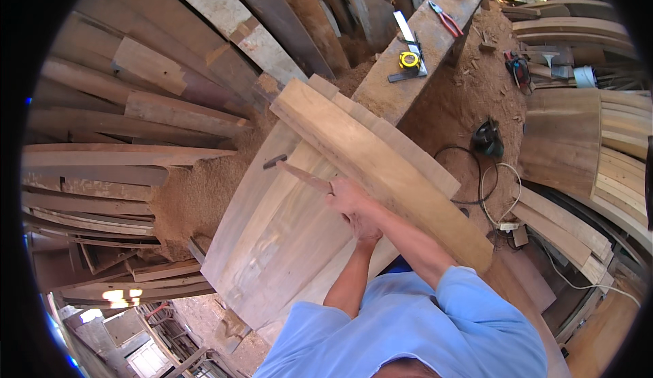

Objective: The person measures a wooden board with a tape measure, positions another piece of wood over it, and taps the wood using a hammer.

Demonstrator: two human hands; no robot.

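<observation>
My right hand [350, 196] is closed around the wooden handle of a hammer [304, 177]. Its dark metal head points up and left, over a broad pale wooden panel [262, 242]. Just below, close against the right hand, is my left hand [366, 228]. Its fingers look curled in, and what they may hold is hidden. A long, thick board [388, 174] lies slantwise along the panel's far right side, beside my right forearm.
Ahead, a sawdust-covered bench beam [381, 92] carries a yellow tape measure [409, 60], a try square [420, 69] and red-handled pliers [445, 19]. A dark power tool [488, 138] and cables lie on the floor at right. Stacked planks [95, 157] line the left.
</observation>
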